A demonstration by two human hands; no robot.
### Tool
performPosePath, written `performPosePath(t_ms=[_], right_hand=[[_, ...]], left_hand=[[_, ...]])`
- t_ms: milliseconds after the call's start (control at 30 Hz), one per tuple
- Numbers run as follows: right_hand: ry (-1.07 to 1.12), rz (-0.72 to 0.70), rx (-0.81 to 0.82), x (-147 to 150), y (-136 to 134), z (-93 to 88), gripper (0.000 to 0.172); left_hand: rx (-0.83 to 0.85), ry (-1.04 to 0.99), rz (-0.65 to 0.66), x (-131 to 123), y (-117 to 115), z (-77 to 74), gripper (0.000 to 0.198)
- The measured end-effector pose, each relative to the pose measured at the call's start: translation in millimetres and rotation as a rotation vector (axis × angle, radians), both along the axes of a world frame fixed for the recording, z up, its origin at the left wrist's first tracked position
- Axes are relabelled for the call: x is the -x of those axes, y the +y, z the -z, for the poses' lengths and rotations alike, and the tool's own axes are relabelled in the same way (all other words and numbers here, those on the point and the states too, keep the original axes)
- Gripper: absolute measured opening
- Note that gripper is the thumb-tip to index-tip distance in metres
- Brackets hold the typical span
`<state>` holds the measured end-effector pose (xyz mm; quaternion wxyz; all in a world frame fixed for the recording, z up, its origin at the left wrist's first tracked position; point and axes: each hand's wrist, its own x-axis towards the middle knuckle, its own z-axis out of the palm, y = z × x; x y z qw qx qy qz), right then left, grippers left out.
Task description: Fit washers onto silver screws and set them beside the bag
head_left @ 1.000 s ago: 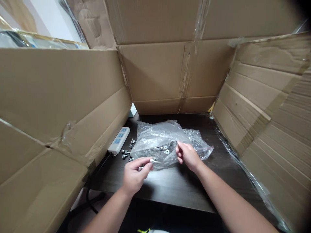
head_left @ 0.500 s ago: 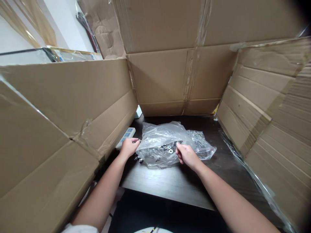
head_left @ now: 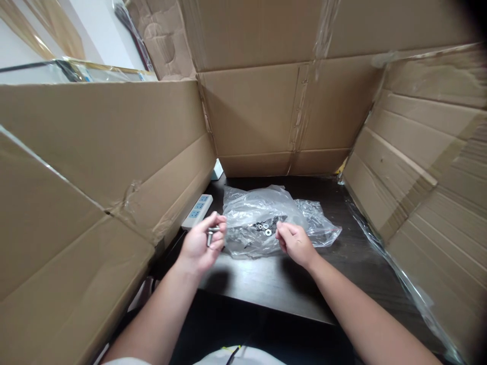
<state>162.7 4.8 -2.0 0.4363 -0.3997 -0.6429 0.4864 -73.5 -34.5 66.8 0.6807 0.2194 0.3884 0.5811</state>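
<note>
My left hand [head_left: 203, 243] is turned palm up with its fingers curled round some metal bolts [head_left: 210, 235], at the left edge of a clear plastic bag [head_left: 247, 203]. Inside the bag's opening lie several washers [head_left: 268, 232] and small dark pieces. My right hand [head_left: 294, 242] pinches the bag's edge at the right of the opening. A second crumpled clear bag [head_left: 319, 228] rests behind my right hand.
Cardboard walls stand at the left [head_left: 106, 137], back [head_left: 251, 111] and right [head_left: 418, 152] of the dark table [head_left: 243, 279]. A white power strip [head_left: 198, 210] lies along the left wall, with a small white box [head_left: 217, 170] behind it.
My left hand has turned palm up and come nearer, now with bolts in it. The bolts that lay on the table left of the bag no longer show there. My right hand keeps its pinch.
</note>
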Motion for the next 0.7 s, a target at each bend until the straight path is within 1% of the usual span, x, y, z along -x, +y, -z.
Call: performPosePath(t_ms=[67,100,167,267,333,400,433,467,533,567,600,633,667,700], right_hand=[[-0.042,0.002,-0.167,-1.0,-2.8,0.4,0.041],[-0.064,0.001,-0.266,-1.7,-3.7,0.2,0.039],[-0.082,-0.001,-0.441,-3.3,-4.6,-0.9,0.038],[-0.064,-0.040,-0.576,-5.3,-5.9,-3.3,0.032],[-0.082,-0.114,-0.623,-5.9,-7.5,-4.2,0.023],[-0.124,-0.190,-0.664,-6.0,-9.3,-4.2,0.013],[-0.141,-0.212,-0.680,-5.9,-10.0,-3.9,0.010],[-0.148,-0.219,-0.692,-5.8,-10.5,-3.6,0.009],[-0.138,-0.185,-0.703,-5.9,-10.7,-3.3,0.010],[-0.124,-0.152,-0.701,-6.1,-10.5,-3.5,0.012],[-0.109,-0.115,-0.698,-6.4,-10.2,-3.8,0.014],[-0.097,-0.081,-0.693,-6.6,-10.0,-4.2,0.016],[-0.086,-0.053,-0.688,-6.8,-9.7,-4.6,0.018],[-0.080,-0.035,-0.682,-6.7,-9.7,-4.7,0.019]], left_hand=[[0.172,-0.123,0.148,-25.8,-8.4,0.8,0.021],[0.226,-0.161,0.198,-37.4,-11.0,4.7,0.023],[0.306,-0.208,0.317,-56.5,-13.4,17.7,0.028],[0.363,-0.265,0.375,-75.1,-11.3,41.4,0.034],[0.356,-0.334,0.376,-82.4,-8.1,53.5,0.032],[0.354,-0.376,0.379,-86.0,-6.1,59.1,0.027],[0.366,-0.367,0.399,-85.9,-6.1,59.0,0.025],[0.378,-0.335,0.430,-84.2,-7.1,56.9,0.023],[0.351,-0.197,0.494,-74.6,-11.2,47.6,0.021],[0.288,-0.098,0.495,-66.2,-13.8,41.1,0.022],[0.181,0.027,0.460,-55.3,-15.8,34.0,0.023],[0.058,0.170,0.394,-42.3,-16.7,27.0,0.023],[-0.060,0.334,0.281,-27.7,-15.7,20.6,0.024],[-0.176,0.509,0.120,-12.1,-12.4,15.3,0.025]])
